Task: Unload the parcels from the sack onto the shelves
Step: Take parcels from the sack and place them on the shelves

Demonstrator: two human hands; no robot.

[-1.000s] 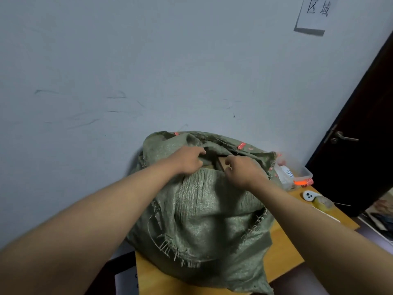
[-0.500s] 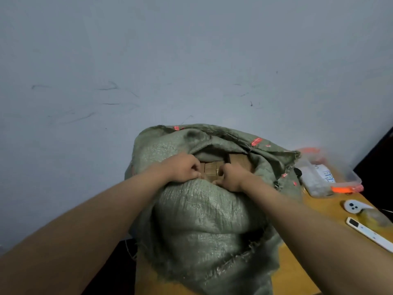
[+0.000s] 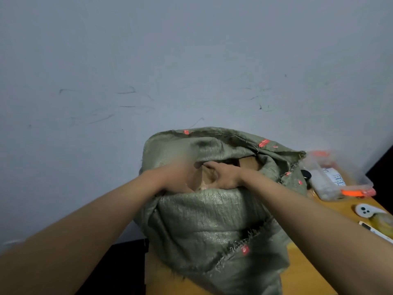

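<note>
Now both hands sit deeper in sack (image 3: 204,222): right hand (image 3: 225,176) grips parcel (image 3: 205,177), left hand (image 3: 180,177) blurred, grip unclear.

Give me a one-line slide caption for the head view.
Both hands, left hand blurred and right hand, reach into the green sack's mouth at a brown parcel.
</note>
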